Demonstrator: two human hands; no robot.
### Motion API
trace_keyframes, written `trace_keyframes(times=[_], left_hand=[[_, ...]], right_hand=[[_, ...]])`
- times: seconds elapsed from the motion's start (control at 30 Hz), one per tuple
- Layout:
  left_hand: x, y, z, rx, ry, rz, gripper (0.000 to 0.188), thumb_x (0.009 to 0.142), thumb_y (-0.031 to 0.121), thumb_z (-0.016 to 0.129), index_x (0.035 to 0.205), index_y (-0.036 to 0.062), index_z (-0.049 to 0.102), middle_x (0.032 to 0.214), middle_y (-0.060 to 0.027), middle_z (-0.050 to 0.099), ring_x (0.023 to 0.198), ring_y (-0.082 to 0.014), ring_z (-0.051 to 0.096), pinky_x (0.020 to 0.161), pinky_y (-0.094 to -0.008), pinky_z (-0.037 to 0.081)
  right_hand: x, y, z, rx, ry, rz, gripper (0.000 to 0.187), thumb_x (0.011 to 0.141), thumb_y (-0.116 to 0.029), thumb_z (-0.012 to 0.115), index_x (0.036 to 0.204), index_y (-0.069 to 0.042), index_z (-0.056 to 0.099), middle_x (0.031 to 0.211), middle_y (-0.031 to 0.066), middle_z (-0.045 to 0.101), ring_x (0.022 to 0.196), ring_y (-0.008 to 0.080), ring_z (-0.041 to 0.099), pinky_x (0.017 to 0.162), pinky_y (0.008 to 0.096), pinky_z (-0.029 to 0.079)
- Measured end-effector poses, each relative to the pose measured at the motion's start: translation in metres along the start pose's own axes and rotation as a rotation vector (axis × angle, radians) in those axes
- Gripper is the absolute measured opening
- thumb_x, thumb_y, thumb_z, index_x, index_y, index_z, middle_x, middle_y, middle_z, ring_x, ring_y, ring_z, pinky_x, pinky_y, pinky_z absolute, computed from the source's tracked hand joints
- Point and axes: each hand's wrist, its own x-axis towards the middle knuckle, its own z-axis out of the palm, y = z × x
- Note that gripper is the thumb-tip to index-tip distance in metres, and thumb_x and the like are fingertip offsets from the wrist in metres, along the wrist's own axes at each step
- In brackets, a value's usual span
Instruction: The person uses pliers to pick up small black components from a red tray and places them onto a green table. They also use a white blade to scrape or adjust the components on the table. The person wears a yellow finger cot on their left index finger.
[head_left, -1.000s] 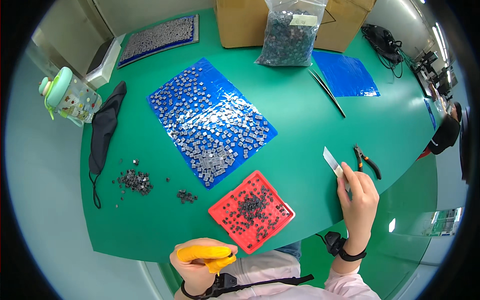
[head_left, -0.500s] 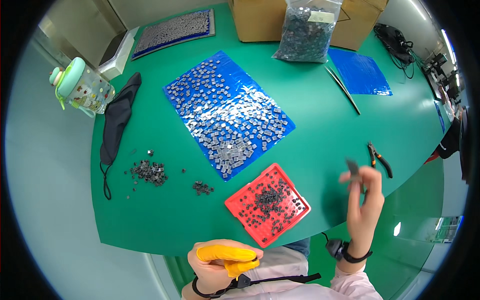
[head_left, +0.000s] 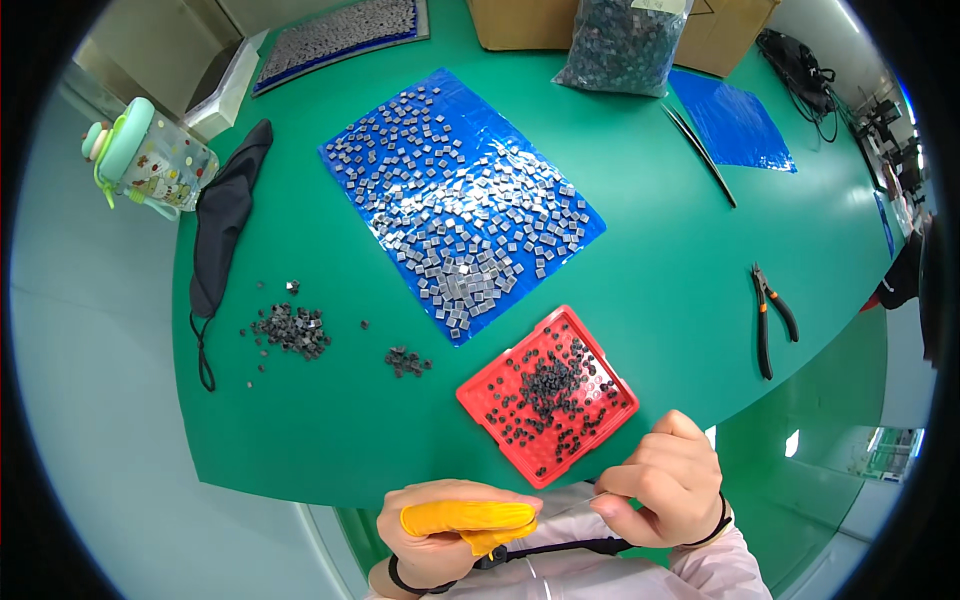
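Observation:
My left hand (head_left: pixel 455 530), with yellow finger covers (head_left: pixel 468 518) on its thumb and forefinger, is closed in a pinch in front of the table edge. What sits between its fingertips is too small to make out. Close by on the right, my right hand (head_left: pixel 665 485) is closed around a thin blade-like piece (head_left: pixel 590 498), only a narrow bit of which shows toward the left fingertips. Just beyond both hands is a red square tray (head_left: pixel 520 462), scattered with small black parts (head_left: pixel 552 388) heaped densest in the middle.
Many small silver square parts (head_left: pixel 465 285) lie on a blue sheet (head_left: pixel 440 95). Dark pieces (head_left: pixel 292 330) form a pile at left, with a smaller heap (head_left: pixel 408 362) nearby. Nippers (head_left: pixel 770 315), tweezers (head_left: pixel 700 155), a bag of parts (head_left: pixel 625 50), a bottle (head_left: pixel 160 160) and a black strap-like cloth (head_left: pixel 225 220) surround these.
My right hand has come down and left from beside the nippers to my left hand, bringing the blade-like piece along. My left hand stays pinched near the same place. The view has shifted slightly.

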Motion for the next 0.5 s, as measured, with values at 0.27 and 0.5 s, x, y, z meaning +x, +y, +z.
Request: trace_keyframes(times=[0.27,0.5], left_hand=[[0.0014,0.0011,-0.0005,0.006,-0.052,-0.017,0.026,0.066,-0.02,0.055,0.088,-0.0105,0.065,0.089,-0.0153,0.069,0.075,-0.0172,0.067,0.067,-0.0237,0.055],[-0.0003,0.0011,-0.0012,0.104,-0.045,-0.011,0.027,0.063,-0.014,0.057,0.087,-0.0058,0.068,0.089,-0.0124,0.07,0.074,-0.0169,0.068,0.066,-0.024,0.053]], right_hand=[[-0.0005,0.0005,0.0016,-0.018,-0.005,0.001,0.016,0.068,-0.016,0.074,0.072,-0.009,0.062,0.054,-0.004,0.045,0.044,0.011,0.039,0.048,0.0276,0.025],[0.0011,-0.0037,-0.0039,-0.009,-0.029,0.034,0.014,0.07,-0.014,0.074,0.072,-0.008,0.062,0.054,-0.0036,0.05,0.042,0.0097,0.043,0.044,0.0256,0.027]])
